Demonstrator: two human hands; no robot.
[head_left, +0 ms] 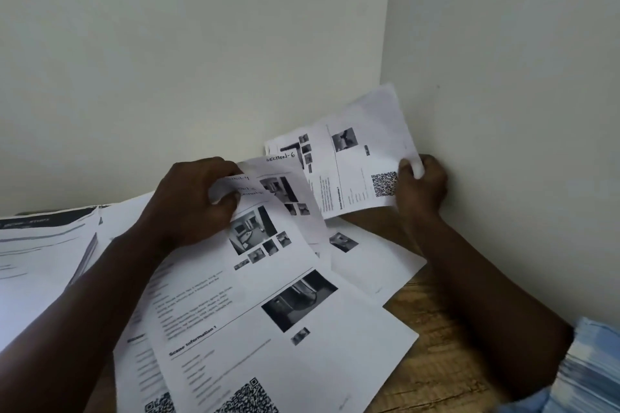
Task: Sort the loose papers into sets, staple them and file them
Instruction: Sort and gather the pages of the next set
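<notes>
The papers (285,345) lay fanned across the wooden table (432,329), pushed into the corner where the two walls (201,60) met. Most of them overlapped loosely, printed side up, with small photos, blocks of text and QR codes; the nearest sheet ran down past the lower edge of view.

The left hand (194,201) was curled over the top corners of a few sheets, thumb and fingers pinching them so the corners bent and lifted off the pile. One of these, the sheet marked "Section-6" (281,174) in handwriting, curved up just beside that hand.

The right hand (424,188) was close to the right wall, gripping the lower corner of a single page (362,161), thumb on the printed face. That page was raised off the table and tilted, its far corner near the wall, its near edge above the other papers.

Off to the left sat a separate stack (40,255), blurred. A blue sleeve (593,372) showed at the lower right.
</notes>
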